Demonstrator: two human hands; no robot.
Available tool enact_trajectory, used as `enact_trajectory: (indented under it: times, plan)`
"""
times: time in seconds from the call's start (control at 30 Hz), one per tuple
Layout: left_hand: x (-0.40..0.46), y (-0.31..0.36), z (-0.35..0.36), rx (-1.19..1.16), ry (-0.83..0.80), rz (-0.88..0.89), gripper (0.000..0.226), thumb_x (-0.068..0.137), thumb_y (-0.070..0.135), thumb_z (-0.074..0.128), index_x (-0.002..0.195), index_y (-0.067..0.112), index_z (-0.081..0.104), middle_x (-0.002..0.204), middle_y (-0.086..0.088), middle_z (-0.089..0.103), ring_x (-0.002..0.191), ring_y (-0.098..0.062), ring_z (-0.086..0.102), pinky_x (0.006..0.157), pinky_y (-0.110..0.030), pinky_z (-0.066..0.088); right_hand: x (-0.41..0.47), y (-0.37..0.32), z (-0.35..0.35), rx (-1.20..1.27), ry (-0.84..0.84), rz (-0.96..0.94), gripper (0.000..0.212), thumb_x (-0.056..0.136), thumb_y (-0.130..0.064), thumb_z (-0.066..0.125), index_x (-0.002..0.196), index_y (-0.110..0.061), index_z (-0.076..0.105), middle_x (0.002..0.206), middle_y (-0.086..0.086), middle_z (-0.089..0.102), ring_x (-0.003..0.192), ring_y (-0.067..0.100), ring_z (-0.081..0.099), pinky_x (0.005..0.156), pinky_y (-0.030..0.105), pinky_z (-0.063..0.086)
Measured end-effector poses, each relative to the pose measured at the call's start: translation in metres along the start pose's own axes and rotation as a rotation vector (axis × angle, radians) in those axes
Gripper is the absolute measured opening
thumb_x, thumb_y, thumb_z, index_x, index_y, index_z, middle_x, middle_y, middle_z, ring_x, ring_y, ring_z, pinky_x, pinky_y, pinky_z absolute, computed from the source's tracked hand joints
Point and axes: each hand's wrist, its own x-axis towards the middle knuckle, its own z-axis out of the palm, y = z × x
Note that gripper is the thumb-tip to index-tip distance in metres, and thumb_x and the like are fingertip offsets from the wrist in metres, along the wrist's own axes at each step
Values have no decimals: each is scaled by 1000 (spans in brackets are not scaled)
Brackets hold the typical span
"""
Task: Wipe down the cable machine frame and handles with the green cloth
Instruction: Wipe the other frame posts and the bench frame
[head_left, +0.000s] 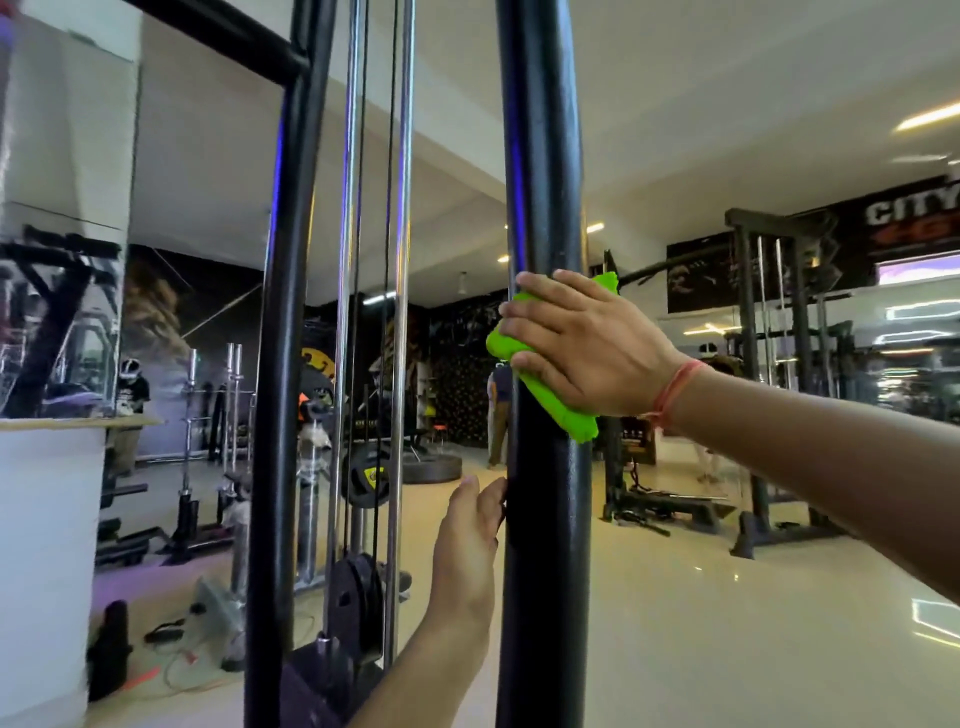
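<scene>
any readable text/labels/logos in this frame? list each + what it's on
"CITY", white letters, cut off by the frame edge, on the black wall banner at far right.
Red lettering under it on the same banner: too blurred to read.
Yellow logo on the weight plate: too small to read.
Nothing printed on the green cloth or the black upright.

Spreading pale and glossy underfoot, a tiled floor (727, 623) mirroring ceiling strip lights (930, 120). Running along the far side, dark mural walls (467, 364) and a black banner (909, 213). Standing at right, a black rack (769, 364); leaning at left, upright barbells (234, 395).
</scene>
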Motion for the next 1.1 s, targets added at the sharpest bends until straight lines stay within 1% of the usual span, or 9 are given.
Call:
enact_trajectory:
  times: [0.17, 0.3, 0.4, 0.47, 0.63, 0.73, 0.9, 1.03, 1.1]
  plan:
    - [16, 24, 9, 114, -82, 33, 48, 107, 46, 27, 137, 22, 56, 136, 16, 59, 126, 0, 48, 104, -22, 27, 15, 26, -8, 36, -85, -259, 51, 108, -46, 26, 144, -21, 53, 148, 2, 55, 145, 23, 40, 122, 44, 27]
    - [36, 44, 13, 216, -142, 140, 33, 107, 46, 23, 122, 42, 53, 117, 31, 60, 112, 13, 51, 106, -17, 29, 45, 66, -15, 79, 121, 46, 50, 107, -44, 32, 144, -19, 54, 148, 3, 55, 146, 25, 38, 117, 46, 33]
    - [41, 71, 26, 220, -167, 156, 34, 109, 35, 22, 101, 35, 55, 71, 35, 66, 68, 24, 57, 66, -1, 43, 45, 66, -13, 67, 31, -151, 51, 106, -47, 33, 144, -20, 54, 147, 2, 55, 146, 23, 39, 120, 42, 29]
    - [45, 86, 34, 236, -190, 199, 40, 110, 32, 22, 91, 29, 57, 60, 31, 66, 57, 22, 58, 54, -2, 42, 50, 86, -22, 56, 0, -211, 50, 106, -48, 33, 146, -24, 51, 150, -1, 52, 146, 20, 38, 121, 42, 28]
    - [94, 122, 46, 206, -206, 272, 52, 108, 41, 30, 102, 10, 71, 99, 0, 70, 86, -14, 66, 72, -22, 45, 84, 124, -21, 205, 264, 48, 48, 105, -42, 39, 142, -17, 55, 147, 3, 56, 144, 25, 42, 115, 48, 37]
    - [126, 151, 62, 135, -240, 319, 47, 109, 34, 28, 105, 13, 70, 100, 5, 76, 90, -3, 71, 68, -13, 52, 105, 153, -15, 196, 287, -181, 44, 104, -35, 46, 136, -9, 61, 139, 8, 62, 138, 28, 50, 115, 45, 39]
    - [167, 208, 81, 114, -207, 478, 49, 108, 35, 24, 124, 14, 66, 125, 3, 71, 122, -8, 63, 100, -24, 47, 154, 219, -21, 246, 378, -199, 44, 105, -31, 45, 136, -5, 60, 137, 11, 62, 136, 29, 51, 111, 47, 41]
    - [203, 262, 98, 78, -206, 515, 44, 104, 36, 31, 119, 14, 67, 122, 1, 72, 113, -4, 67, 87, -16, 52, 193, 253, -31, 190, 293, -338, 43, 105, -33, 44, 136, -7, 61, 135, 10, 64, 134, 30, 52, 113, 49, 39]
    - [215, 287, 106, 74, -185, 509, 50, 98, 41, 36, 126, 10, 64, 127, -3, 70, 115, -7, 66, 93, -19, 52, 216, 277, -36, 211, 318, -225, 44, 106, -37, 42, 138, -12, 59, 137, 7, 63, 137, 28, 49, 114, 52, 37]
